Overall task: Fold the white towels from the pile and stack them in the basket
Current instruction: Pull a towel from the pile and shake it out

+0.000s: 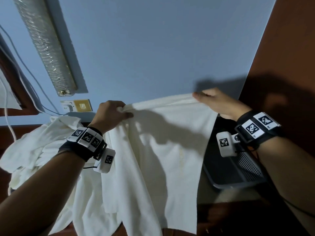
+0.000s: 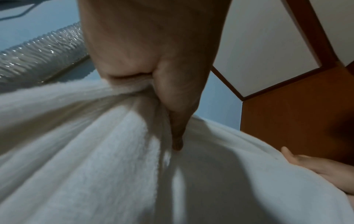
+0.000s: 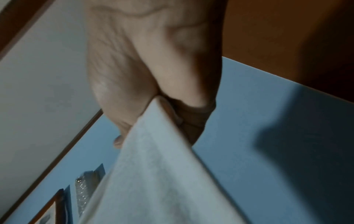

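At the far left of the head view, a silver ribbed duct runs down the blue wall, its upper end cut off by the frame, and white cables trail off the left edge. Below it a white socket and a brass-coloured switch plate sit on the wall; any marking on them is too small to read. Under these lies the pile of white towels, crumpled on a dark table that is mostly hidden by cloth. The left hand is raised above the pile, its fingers curled tight with the thumb, bunching one top corner of a white towel. Its wrist band carries black-and-white square codes, with no words to be read. The towel hangs spread between both hands, its lower edge cut off by the bottom of the frame. The right hand holds the other top corner higher, thumb and fingers pinching the hem; the fingertips are hidden behind the cloth in the right wrist view. Below the right wrist sits the dark basket, partly covered by the towel and the forearm, beside a brown wooden panel
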Action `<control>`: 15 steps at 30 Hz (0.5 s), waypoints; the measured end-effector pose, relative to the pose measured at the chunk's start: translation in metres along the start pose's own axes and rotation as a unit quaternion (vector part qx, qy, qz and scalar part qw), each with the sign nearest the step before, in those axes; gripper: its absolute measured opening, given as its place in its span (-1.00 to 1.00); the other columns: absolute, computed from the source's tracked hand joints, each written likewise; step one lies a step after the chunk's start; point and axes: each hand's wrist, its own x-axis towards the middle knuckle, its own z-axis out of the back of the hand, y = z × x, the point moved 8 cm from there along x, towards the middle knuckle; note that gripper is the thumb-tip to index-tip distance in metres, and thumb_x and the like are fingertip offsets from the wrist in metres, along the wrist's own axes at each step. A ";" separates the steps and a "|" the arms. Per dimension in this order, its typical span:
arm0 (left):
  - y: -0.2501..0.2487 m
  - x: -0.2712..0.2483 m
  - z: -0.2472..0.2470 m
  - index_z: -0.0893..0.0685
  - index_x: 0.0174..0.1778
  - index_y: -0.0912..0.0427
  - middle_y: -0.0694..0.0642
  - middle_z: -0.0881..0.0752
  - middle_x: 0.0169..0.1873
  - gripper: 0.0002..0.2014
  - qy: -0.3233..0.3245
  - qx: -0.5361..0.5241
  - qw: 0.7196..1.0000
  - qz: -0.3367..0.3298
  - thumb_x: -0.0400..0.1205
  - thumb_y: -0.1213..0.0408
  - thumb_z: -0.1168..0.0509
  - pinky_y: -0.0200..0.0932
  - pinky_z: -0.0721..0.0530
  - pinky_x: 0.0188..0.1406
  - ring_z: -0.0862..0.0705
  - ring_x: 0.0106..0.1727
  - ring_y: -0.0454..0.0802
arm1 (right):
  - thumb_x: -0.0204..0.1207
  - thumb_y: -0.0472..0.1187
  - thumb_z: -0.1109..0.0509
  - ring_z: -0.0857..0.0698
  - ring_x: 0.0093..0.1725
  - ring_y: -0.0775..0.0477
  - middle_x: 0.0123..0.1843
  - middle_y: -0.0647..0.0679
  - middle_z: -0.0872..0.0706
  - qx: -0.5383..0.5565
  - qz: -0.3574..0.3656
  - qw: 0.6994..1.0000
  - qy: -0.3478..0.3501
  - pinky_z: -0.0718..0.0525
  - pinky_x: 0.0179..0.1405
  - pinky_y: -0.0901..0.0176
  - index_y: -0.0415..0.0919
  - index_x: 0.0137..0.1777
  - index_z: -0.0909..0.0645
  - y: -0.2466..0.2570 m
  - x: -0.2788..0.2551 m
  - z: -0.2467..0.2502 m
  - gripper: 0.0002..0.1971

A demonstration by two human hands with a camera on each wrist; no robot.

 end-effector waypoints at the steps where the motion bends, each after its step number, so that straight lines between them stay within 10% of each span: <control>1: 0.004 -0.001 0.000 -0.84 -0.11 0.02 0.01 -0.76 -0.28 -0.85 0.005 0.011 1.000 0.002 0.52 0.09 -0.63 -0.29 -0.51 -0.31 -0.67 -0.20 -0.01 | 0.42 0.56 -0.38 -0.54 -0.04 0.09 -0.09 0.03 -0.59 -0.011 -0.003 1.000 -0.018 -0.45 0.01 0.07 -0.42 0.12 -0.69 -0.006 0.003 0.004 -0.10; 6: 0.040 -0.006 0.017 -0.85 -0.10 -0.01 0.01 -0.82 -0.13 -0.96 -0.048 -0.047 0.995 0.077 0.64 0.20 -0.49 -0.05 -0.69 -0.09 -0.78 0.00 0.14 | 0.73 0.16 -0.30 -0.56 -0.34 -0.05 -0.34 -0.02 -0.51 -0.090 -0.023 0.991 -0.101 -0.60 -0.19 -0.03 -0.19 -0.21 -0.54 -0.033 0.006 0.021 -0.56; 9: 0.022 -0.021 0.023 -0.86 -0.04 -0.01 -0.13 -0.82 -0.12 -0.89 -0.057 -0.150 0.985 0.065 0.71 0.17 -0.42 -0.04 -0.72 0.04 -0.78 0.04 0.00 | 0.61 0.14 -0.39 -0.76 -0.14 -0.05 -0.12 0.18 -0.79 -0.058 0.008 0.994 -0.093 -0.70 -0.07 -0.01 0.12 0.06 -0.69 -0.023 -0.006 -0.001 -0.83; 12: -0.041 -0.046 0.007 -0.85 -0.05 0.04 -0.14 -0.86 -0.10 -0.86 0.035 -0.229 0.972 -0.034 0.75 0.28 -0.39 -0.34 -0.63 -0.04 -0.76 -0.03 -0.26 | 0.55 0.11 -0.60 -0.80 -0.01 0.28 0.06 0.36 -0.81 0.033 0.027 0.997 0.059 -0.62 0.04 0.31 0.17 0.45 -0.59 0.018 -0.037 -0.069 -0.51; 15: -0.092 -0.073 -0.010 -0.79 0.03 0.17 -0.10 -0.83 -0.12 -0.95 0.161 -0.308 0.935 -0.077 0.71 0.30 -0.44 -0.40 -0.61 -0.01 -0.74 -0.05 -0.24 | 0.52 0.17 -0.60 -0.80 0.00 0.22 -0.05 0.18 -0.83 -0.032 0.078 0.978 0.193 -0.72 0.07 0.12 0.18 0.21 -0.70 0.044 -0.064 -0.135 -0.69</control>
